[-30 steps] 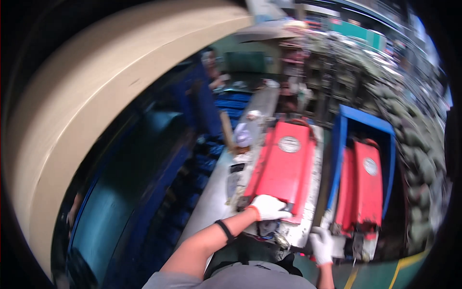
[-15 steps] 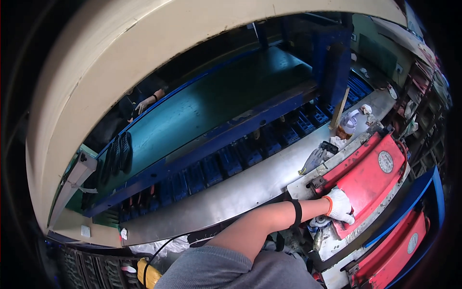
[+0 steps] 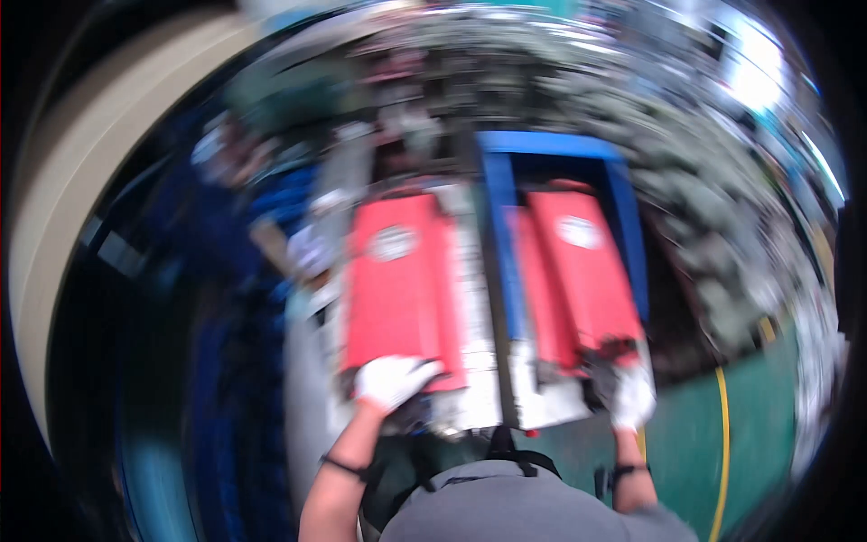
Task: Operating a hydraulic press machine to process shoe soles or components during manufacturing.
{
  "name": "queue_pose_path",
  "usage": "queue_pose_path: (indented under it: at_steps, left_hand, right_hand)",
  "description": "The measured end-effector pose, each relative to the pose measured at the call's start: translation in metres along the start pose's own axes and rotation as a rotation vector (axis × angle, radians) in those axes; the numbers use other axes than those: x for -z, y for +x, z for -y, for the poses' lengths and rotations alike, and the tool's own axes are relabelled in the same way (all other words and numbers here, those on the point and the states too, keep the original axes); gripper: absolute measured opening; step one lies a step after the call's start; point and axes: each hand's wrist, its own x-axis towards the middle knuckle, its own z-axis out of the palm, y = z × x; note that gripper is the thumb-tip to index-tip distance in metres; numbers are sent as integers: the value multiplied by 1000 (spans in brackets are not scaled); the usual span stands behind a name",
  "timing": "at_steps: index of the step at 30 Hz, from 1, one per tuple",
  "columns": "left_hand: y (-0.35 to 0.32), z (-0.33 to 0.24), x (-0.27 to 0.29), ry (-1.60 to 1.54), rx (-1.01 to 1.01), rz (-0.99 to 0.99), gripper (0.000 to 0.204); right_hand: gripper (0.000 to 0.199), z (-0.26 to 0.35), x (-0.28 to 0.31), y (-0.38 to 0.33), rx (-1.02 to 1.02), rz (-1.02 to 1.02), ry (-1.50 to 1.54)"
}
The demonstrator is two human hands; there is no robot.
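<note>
My left hand point(image 3: 393, 381), in a white glove, lies against the near end of the left red cover point(image 3: 390, 289), a long sloping panel with a round pale label. My right hand point(image 3: 634, 396), also white-gloved, is at the near end of the right red cover point(image 3: 589, 262), by a dark part. This second cover has a similar round label. Both covers sit side by side on pale bases. Motion blur smears the fingers of both hands, so how they are bent does not show.
A blue frame point(image 3: 553, 142) surrounds the far end and sides of the right cover. Blurred dark blue machinery point(image 3: 208, 217) stands at the left. Stacked grey-green items point(image 3: 686, 208) fill the far right. A yellow line point(image 3: 723, 443) runs along the green floor point(image 3: 677, 461).
The view has swung right, from the large blue machine to the two red covers. My left hand stays at the left cover's near end. My right hand has come into view at the right cover.
</note>
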Motion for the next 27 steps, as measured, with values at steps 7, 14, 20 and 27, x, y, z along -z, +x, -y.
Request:
queue_pose_path:
  at_steps: [7,14,20,27]
  left_hand:
    - [16,-11,-9,-308,318,-103,49]
    - [10,-13,15,-94,194,204,35]
    - [15,-17,-4,-438,252,-219,53]
    - [6,-9,-8,-305,327,-39,55]
  right_hand:
    - [32,17,32,7,-164,4,-29]
    - [32,19,40,2,-222,139,28]
    - [29,24,44,11,-298,92,66]
    - [25,13,9,-4,-144,6,-101]
